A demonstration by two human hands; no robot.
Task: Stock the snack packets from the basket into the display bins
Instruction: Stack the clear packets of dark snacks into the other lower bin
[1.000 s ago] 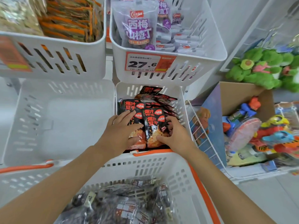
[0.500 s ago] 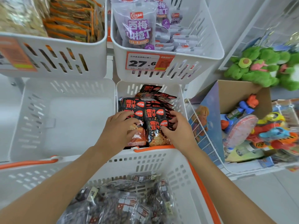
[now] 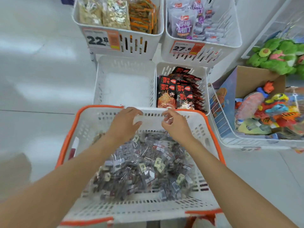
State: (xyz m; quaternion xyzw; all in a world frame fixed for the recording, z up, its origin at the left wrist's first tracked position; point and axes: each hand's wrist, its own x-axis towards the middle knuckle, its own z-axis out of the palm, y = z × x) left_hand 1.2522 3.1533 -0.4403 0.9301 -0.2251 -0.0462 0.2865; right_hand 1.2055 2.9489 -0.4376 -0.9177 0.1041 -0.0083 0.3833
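Left fingers [image 3: 136, 113] sat loosely curled, gripping nothing, and the left hand [image 3: 123, 124] hovered at the basket's [image 3: 200, 127] far wall. The right hand [image 3: 174, 125] was just beside it, fingers slack, slightly apart, also bare. Beneath both, grey snack packets [image 3: 144, 167] lay heaped in the basket. Beyond its rim, black-and-red packets [image 3: 174, 92] stood in the lower right bin [image 3: 164, 69].

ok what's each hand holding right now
left hand: open, loosely curled, holding nothing
right hand: open, loosely curled, holding nothing
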